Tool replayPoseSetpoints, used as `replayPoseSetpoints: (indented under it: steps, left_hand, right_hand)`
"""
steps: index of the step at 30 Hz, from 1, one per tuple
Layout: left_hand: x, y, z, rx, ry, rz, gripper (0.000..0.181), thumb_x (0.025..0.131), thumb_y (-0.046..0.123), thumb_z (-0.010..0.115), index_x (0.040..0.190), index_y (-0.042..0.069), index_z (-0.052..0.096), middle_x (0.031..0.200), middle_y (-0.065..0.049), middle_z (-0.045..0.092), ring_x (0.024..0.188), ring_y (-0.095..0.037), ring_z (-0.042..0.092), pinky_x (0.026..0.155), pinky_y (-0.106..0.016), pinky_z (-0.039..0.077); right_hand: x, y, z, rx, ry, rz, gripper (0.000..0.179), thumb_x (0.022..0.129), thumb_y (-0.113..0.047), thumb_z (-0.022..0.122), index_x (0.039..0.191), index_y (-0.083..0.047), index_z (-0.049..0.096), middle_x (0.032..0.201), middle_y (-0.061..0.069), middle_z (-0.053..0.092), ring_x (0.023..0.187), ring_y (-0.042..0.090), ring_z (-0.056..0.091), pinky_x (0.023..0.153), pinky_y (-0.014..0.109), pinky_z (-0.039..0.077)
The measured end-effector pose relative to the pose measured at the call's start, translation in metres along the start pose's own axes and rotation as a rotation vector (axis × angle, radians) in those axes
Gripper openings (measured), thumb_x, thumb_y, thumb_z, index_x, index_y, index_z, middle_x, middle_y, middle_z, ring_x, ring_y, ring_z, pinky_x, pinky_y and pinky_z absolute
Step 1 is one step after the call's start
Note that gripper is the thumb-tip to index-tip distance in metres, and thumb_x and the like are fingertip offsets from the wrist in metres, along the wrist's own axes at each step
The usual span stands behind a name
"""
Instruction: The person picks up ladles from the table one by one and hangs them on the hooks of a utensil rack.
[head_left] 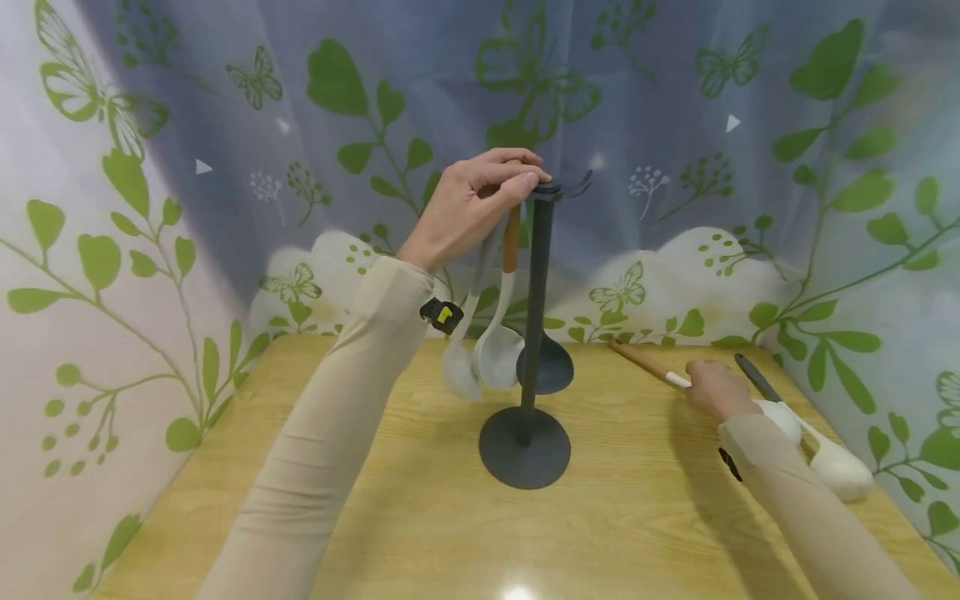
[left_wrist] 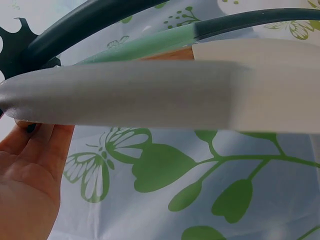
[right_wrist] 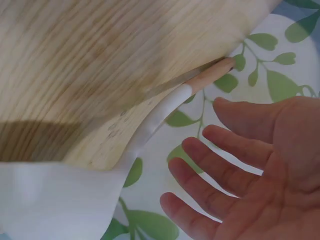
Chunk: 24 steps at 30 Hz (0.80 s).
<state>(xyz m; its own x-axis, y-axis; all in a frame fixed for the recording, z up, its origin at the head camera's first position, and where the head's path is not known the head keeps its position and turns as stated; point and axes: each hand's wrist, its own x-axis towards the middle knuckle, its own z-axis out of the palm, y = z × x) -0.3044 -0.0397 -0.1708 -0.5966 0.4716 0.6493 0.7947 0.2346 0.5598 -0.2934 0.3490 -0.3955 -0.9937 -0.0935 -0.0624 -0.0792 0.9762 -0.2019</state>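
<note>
A dark utensil stand (head_left: 536, 317) rises from a round base on the table. My left hand (head_left: 483, 196) grips its hooked top, thumb and fingertips at the hooks. Beside that hand hang a grey-handled utensil (head_left: 480, 275), a white ladle with a wooden handle (head_left: 500, 350) and a dark ladle (head_left: 551, 367). In the left wrist view, the grey handle (left_wrist: 120, 95) crosses in front of the fingers. My right hand (right_wrist: 250, 170), fingers spread, is beside a white utensil with a wooden handle (right_wrist: 165, 107) lying on the table.
A white ladle with a dark handle (head_left: 836, 467) lies at the right edge of the wooden table (head_left: 420, 517), partly behind my right sleeve. A curtain (head_left: 405, 100) with leaves and butterflies hangs behind the table and along its sides.
</note>
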Motion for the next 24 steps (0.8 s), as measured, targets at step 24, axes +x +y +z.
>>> replayPoseSetpoints:
  steps: [24]
  left_hand:
    - [0.002,-0.003,0.005,0.023,0.026,0.038,0.030,0.103,0.028,0.050,0.117,0.015,0.073,0.133,0.002,0.059,0.119,-0.002,0.053,0.097,-0.023,0.045]
  right_hand:
    - [-0.017,0.044,0.011,-0.022,-0.027,0.083,0.020,0.093,-0.003,0.057,0.109,0.009,0.062,0.096,0.028,0.066,0.086,0.046,0.061,0.082,0.082,0.032]
